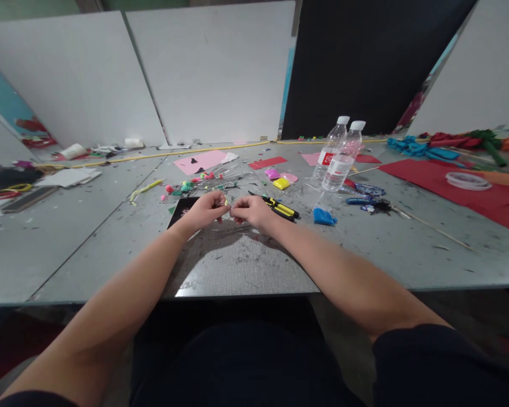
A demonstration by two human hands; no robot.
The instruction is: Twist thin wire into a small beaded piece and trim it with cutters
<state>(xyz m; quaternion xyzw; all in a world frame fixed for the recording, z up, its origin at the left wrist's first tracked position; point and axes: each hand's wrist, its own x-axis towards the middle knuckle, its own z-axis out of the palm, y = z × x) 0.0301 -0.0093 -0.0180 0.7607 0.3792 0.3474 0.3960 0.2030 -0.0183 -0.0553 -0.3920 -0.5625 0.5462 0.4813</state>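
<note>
My left hand (206, 210) and my right hand (253, 212) meet over the middle of the grey table, fingertips almost touching. Both hands are closed in a pinch. Something small and thin with a yellowish bit shows at the left fingertips; what it is I cannot make out. Whatever the right fingers grip is too small to name. Thin wires (237, 230) lie on the table just below the hands. Beside my right hand rests a yellow-and-black hand tool (283, 209), partly hidden by that hand. A dark flat object (177, 213) sticks out beside my left hand.
Two clear bottles (338, 161) stand right of centre. Near them lie a blue packet (324, 217), a yellow packet (281, 183) and blue-handled pliers (360, 200). Small coloured pieces (188, 186) are scattered behind my hands. Red sheets (432, 178) cover the right side. White panels (212, 73) rise behind.
</note>
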